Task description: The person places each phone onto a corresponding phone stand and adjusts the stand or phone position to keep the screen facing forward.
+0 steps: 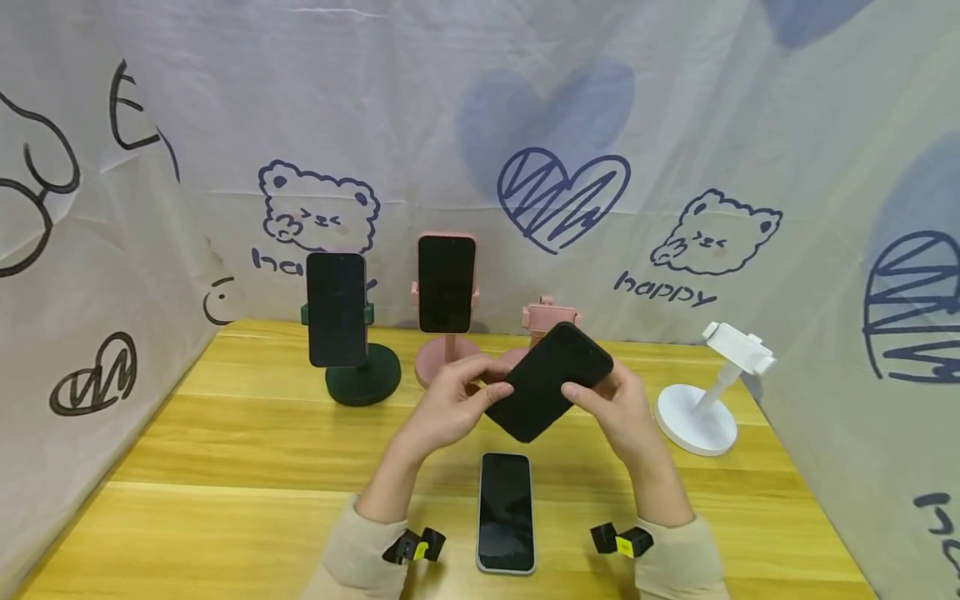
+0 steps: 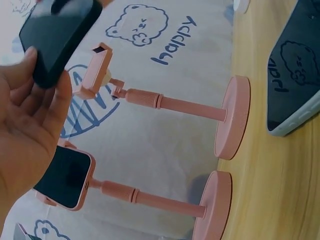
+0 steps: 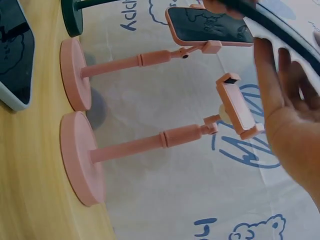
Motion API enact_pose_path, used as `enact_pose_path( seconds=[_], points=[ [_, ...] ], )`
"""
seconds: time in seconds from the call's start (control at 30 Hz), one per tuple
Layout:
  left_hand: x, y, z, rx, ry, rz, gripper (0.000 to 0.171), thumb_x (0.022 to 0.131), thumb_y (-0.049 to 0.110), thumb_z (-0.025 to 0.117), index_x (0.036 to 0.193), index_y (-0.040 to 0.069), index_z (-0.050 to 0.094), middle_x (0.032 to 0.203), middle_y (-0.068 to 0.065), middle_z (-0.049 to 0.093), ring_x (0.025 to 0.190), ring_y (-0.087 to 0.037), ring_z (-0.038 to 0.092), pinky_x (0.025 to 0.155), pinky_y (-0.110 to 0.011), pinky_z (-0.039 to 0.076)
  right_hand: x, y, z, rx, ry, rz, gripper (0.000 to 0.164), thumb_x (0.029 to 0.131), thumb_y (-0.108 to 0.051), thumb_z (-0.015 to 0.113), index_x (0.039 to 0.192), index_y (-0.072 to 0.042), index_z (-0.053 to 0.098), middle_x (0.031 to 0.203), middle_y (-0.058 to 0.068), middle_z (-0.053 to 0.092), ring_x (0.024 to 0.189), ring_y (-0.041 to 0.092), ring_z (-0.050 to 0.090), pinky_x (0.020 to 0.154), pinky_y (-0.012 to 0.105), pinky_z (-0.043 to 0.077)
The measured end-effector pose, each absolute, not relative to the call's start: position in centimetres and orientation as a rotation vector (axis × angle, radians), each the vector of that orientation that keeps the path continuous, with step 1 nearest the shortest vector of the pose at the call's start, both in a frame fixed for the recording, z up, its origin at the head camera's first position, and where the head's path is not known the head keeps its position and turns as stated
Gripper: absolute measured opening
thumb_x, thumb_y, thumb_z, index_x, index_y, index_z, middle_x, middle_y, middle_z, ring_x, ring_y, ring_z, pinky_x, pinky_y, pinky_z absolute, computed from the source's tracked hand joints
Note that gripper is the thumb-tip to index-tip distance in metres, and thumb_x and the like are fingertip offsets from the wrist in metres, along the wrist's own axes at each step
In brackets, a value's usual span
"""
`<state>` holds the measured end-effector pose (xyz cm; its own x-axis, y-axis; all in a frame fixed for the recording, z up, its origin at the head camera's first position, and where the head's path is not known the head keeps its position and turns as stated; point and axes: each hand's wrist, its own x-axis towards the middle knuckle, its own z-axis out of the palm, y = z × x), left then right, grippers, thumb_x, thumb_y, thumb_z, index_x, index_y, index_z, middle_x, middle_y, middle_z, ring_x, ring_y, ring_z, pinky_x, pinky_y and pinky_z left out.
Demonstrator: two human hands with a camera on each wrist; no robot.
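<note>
Between both hands a black smartphone (image 1: 551, 382) is held tilted above the table, in front of a pink phone stand (image 1: 551, 317). My left hand (image 1: 457, 402) pinches its lower left side, thumb on the front face. On the opposite side my right hand (image 1: 615, 408) grips it, thumb also on the front. The left wrist view shows the phone (image 2: 57, 37) between thumb and fingers. That stand's clamp (image 3: 237, 107) holds nothing in the right wrist view. Below the hands a second smartphone (image 1: 506, 512) with a light rim lies face up on the table.
A dark green stand (image 1: 363, 375) at the left holds a phone (image 1: 337, 308). Beside it a pink stand (image 1: 431, 354) carries a pink-cased phone (image 1: 447, 283). A white stand (image 1: 697, 419) with a bare clamp stands at the right. A printed cloth (image 1: 450, 125) hangs behind the wooden table (image 1: 225, 442).
</note>
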<state>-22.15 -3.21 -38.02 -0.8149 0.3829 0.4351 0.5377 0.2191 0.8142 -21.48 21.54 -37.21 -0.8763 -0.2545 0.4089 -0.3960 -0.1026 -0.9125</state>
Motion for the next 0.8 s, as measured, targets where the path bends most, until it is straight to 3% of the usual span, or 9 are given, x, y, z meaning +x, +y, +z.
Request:
enact_pose_path(
  seconds=[0.1, 0.3, 0.53, 0.8],
  points=[
    [-22.2, -2.9, -38.2, -0.834, -2.311, -1.552, 0.020, 0.096, 0.017, 0.067, 0.115, 0.012, 0.072, 0.102, -0.003, 0.072, 0.084, -0.012, 0.062, 0.071, -0.023, 0.053, -21.9, 21.2, -37.3, 0.577, -2.138, 2.127, 0.034, 0.095, -0.003, 0.066, 0.128, -0.011, 0.063, 0.112, -0.008, 0.070, 0.097, 0.009, 0.071, 0.082, 0.029, 0.063],
    [-22.3, -2.1, -38.5, -0.747, -2.267, -1.457, 0.024, 0.095, 0.016, 0.068, 0.118, 0.010, 0.073, 0.101, -0.004, 0.073, 0.084, -0.013, 0.062, 0.068, -0.022, 0.053, -22.7, 20.7, -37.6, 0.407, -2.133, 2.252, 0.036, 0.097, -0.010, 0.066, 0.130, 0.003, 0.059, 0.107, -0.004, 0.072, 0.096, 0.013, 0.073, 0.078, 0.037, 0.064],
    [-22.3, -1.6, -39.0, -0.716, -2.214, -1.424, 0.022, 0.096, 0.017, 0.067, 0.115, 0.008, 0.072, 0.102, -0.007, 0.072, 0.086, -0.016, 0.066, 0.067, -0.023, 0.054, -22.5, 19.7, -37.7, 0.221, -2.106, 2.304, 0.040, 0.098, -0.022, 0.067, 0.126, 0.006, 0.063, 0.106, -0.004, 0.072, 0.092, 0.014, 0.071, 0.079, 0.034, 0.064],
    [-22.5, -1.3, -39.0, -0.666, -2.265, -1.486, 0.024, 0.098, 0.019, 0.065, 0.120, 0.010, 0.070, 0.105, -0.005, 0.071, 0.090, -0.016, 0.066, 0.068, -0.023, 0.054, -22.7, 19.3, -37.8, 0.183, -2.116, 2.227, 0.042, 0.097, -0.016, 0.068, 0.133, 0.005, 0.059, 0.104, -0.010, 0.074, 0.095, 0.010, 0.073, 0.078, 0.030, 0.063]
  ],
)
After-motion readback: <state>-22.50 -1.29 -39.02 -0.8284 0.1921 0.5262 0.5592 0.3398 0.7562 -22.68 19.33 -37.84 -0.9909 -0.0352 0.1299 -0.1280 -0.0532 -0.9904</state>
